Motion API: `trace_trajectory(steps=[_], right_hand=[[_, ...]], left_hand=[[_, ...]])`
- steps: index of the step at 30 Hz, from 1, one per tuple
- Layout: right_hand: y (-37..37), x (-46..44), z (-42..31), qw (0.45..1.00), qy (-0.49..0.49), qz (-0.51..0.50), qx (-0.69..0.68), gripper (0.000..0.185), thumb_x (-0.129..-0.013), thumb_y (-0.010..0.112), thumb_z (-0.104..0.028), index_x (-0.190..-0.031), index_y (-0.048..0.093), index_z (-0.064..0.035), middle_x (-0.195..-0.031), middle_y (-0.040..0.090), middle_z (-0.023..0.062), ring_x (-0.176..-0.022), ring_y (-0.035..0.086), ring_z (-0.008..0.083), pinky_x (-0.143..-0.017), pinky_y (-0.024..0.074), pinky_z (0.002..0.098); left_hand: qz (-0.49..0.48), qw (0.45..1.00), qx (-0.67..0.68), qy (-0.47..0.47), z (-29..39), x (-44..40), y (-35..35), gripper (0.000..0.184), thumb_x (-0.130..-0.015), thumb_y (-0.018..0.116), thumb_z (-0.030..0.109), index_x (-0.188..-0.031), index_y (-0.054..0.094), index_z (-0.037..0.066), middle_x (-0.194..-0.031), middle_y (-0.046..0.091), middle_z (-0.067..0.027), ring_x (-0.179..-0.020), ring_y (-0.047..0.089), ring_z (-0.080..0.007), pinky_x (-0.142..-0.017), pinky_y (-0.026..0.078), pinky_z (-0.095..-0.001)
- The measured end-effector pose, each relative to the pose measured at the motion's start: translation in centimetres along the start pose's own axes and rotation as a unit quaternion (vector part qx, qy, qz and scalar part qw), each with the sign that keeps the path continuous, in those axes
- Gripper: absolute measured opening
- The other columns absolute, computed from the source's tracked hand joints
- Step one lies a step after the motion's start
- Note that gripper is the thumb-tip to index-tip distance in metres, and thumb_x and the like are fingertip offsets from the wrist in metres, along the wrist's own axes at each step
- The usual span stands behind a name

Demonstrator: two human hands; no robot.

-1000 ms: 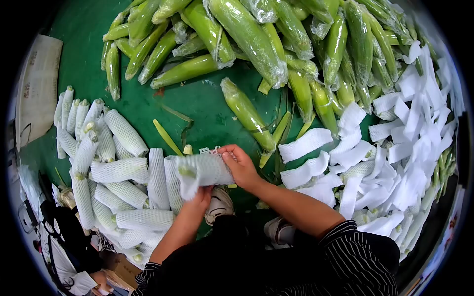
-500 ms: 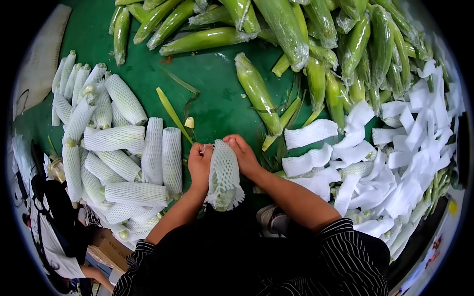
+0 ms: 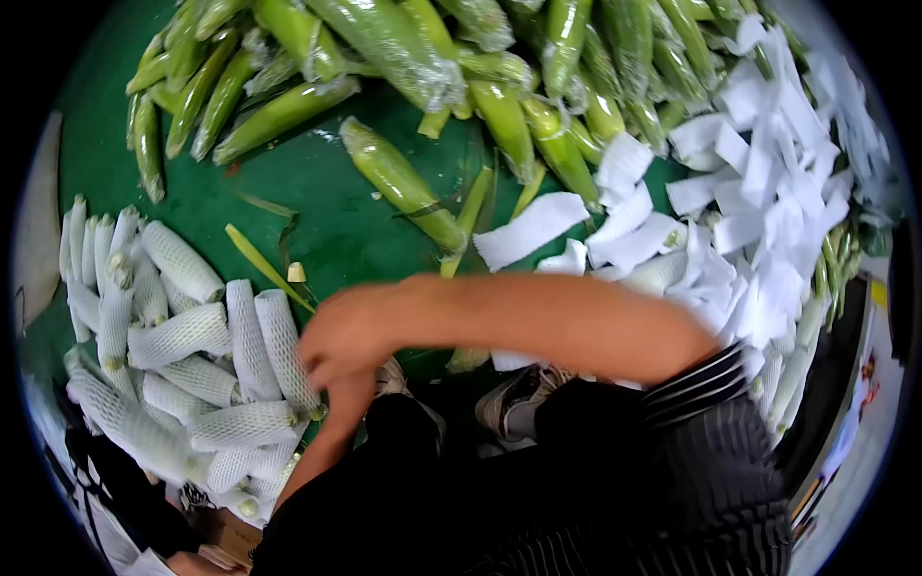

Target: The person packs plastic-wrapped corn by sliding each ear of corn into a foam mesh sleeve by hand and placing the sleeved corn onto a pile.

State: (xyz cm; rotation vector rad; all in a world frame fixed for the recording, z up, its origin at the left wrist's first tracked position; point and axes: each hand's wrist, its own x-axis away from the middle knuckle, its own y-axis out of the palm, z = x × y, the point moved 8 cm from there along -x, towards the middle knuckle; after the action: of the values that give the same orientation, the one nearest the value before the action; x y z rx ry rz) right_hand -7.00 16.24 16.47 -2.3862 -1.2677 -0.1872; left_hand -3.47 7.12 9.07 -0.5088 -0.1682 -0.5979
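My right hand point(image 3: 351, 331), smeared by motion, reaches across to the left over the pile's right edge. Its fingers are too blurred to read. My left hand is mostly hidden beneath it; the left wrist point(image 3: 350, 392) shows below. Closest to both hands is a corn cob in a white foam net sleeve point(image 3: 285, 341). Several more sleeved cobs lie heaped to the left, among them a blurred, slanting one point(image 3: 125, 422) at the near left. I can make out no cob in either hand.
Film-wrapped green corn cobs point(image 3: 384, 48) are piled at the back of the green table point(image 3: 327, 221), with a single wrapped cob point(image 3: 403, 182) in front. White foam sleeves point(image 3: 759, 230) lie heaped at the right. A leaf strip point(image 3: 264, 264) lies mid-table. A person's arm point(image 3: 192, 564) shows lower left.
The sleeved cob held between both hands has left them. My right arm has swung left across my body, over my left hand. The view has shifted, and a blurred sleeved cob shows on the left pile.
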Motion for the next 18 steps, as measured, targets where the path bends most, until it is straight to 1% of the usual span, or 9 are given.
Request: trace_trajectory(steps=[1,2,3,6,7,11,13,15,18], right_hand=[[-1.2,4.1,2.4,0.992,0.119,-0.022,0.037,0.033,-0.09,0.062,-0.034,-0.111,0.066,-0.0084,-0.112,0.068,0.016,-0.106,0.064,0.0358,-0.092,0.0501,0.0461],[-1.9,8.6,5.0,0.979,0.112,0.09,0.147,0.031,-0.087,0.067,-0.027,-0.11,0.063,-0.0074,-0.114,0.065,0.017,-0.108,0.062,0.0374,-0.093,0.05,0.0464],[-2.6,13.1,7.3,0.96,0.179,0.107,0.188,0.032,-0.085,0.07,-0.021,-0.112,0.061,-0.0066,-0.115,0.063,0.0168,-0.109,0.062,0.0368,-0.093,0.05,0.0458],[-2.3,23.2,11.8,0.939,0.317,0.115,0.064,0.033,-0.084,0.07,-0.015,-0.115,0.061,-0.0066,-0.115,0.063,0.0153,-0.107,0.062,0.0357,-0.093,0.0494,0.0446],[-1.6,24.0,13.6,0.937,0.321,0.113,0.076,0.037,-0.084,0.07,-0.015,-0.119,0.06,-0.0067,-0.119,0.061,0.016,-0.11,0.06,0.0361,-0.094,0.0484,0.044],[-1.3,22.6,15.3,0.89,0.242,0.319,0.217,0.058,-0.078,0.079,-0.028,-0.13,0.059,-0.0129,-0.128,0.055,0.0085,-0.116,0.053,0.0311,-0.095,0.0457,0.0433],[-3.1,21.4,13.9,0.872,0.251,0.357,0.222,0.069,-0.074,0.08,-0.034,-0.136,0.055,-0.0185,-0.125,0.055,0.0053,-0.114,0.051,0.0267,-0.094,0.0437,0.0404],[-3.4,20.5,15.3,0.874,0.284,0.326,0.222,0.054,-0.074,0.08,-0.033,-0.124,0.063,-0.0176,-0.12,0.059,0.0042,-0.11,0.055,0.0258,-0.09,0.0451,0.043],[-2.4,20.4,18.8,0.9,0.358,0.153,0.198,0.038,-0.074,0.08,-0.032,-0.106,0.068,-0.0142,-0.108,0.065,0.0046,-0.1,0.06,0.0267,-0.085,0.0468,0.0433]], left_hand=[[-0.051,0.997,-0.032,0.044,1.8,-0.4,0.8,0.015,-0.091,0.065,0.009,-0.104,0.063,0.002,-0.1,0.064,-0.0108,-0.095,0.062,-0.0252,-0.085,0.049,-0.0343],[-0.101,0.989,-0.066,0.087,3.7,-0.5,1.4,0.011,-0.09,0.065,0.007,-0.099,0.063,0.001,-0.096,0.064,-0.0114,-0.093,0.062,-0.0268,-0.083,0.049,-0.0351],[-0.15,0.973,-0.105,0.139,5.4,-1.4,1.4,0.022,-0.086,0.067,0.003,-0.108,0.065,0.002,-0.098,0.064,-0.0144,-0.094,0.064,-0.0317,-0.086,0.05,-0.035],[-0.305,0.917,-0.189,0.174,10.7,-4.3,2.1,0.022,-0.086,0.066,0.009,-0.107,0.066,0.004,-0.1,0.066,-0.0129,-0.095,0.064,-0.0334,-0.084,0.051,-0.0414],[-0.348,0.893,-0.219,0.184,12.4,-5.1,2.4,0.022,-0.086,0.065,0.008,-0.107,0.066,0.005,-0.101,0.066,-0.0128,-0.096,0.064,-0.0343,-0.084,0.051,-0.0421],[-0.469,0.755,-0.373,0.266,14.5,-6.2,4.6,0.026,-0.084,0.061,0.009,-0.108,0.068,0.007,-0.1,0.066,-0.0126,-0.096,0.064,-0.0364,-0.083,0.051,-0.0461],[-0.4,0.812,-0.393,0.164,12.8,-8.4,6.2,0.027,-0.083,0.059,0.012,-0.109,0.067,0.007,-0.098,0.067,-0.0151,-0.092,0.065,-0.0382,-0.083,0.051,-0.048],[-0.349,0.822,-0.441,0.091,8.6,-8.1,8.2,0.02,-0.088,0.062,0.021,-0.101,0.067,0.007,-0.096,0.067,-0.0151,-0.091,0.066,-0.0366,-0.079,0.053,-0.0472],[-0.286,0.881,-0.377,0.003,5.3,-4.4,10.3,0.029,-0.091,0.064,0.033,-0.099,0.067,0.006,-0.097,0.068,-0.0161,-0.089,0.066,-0.0374,-0.078,0.053,-0.0479]])
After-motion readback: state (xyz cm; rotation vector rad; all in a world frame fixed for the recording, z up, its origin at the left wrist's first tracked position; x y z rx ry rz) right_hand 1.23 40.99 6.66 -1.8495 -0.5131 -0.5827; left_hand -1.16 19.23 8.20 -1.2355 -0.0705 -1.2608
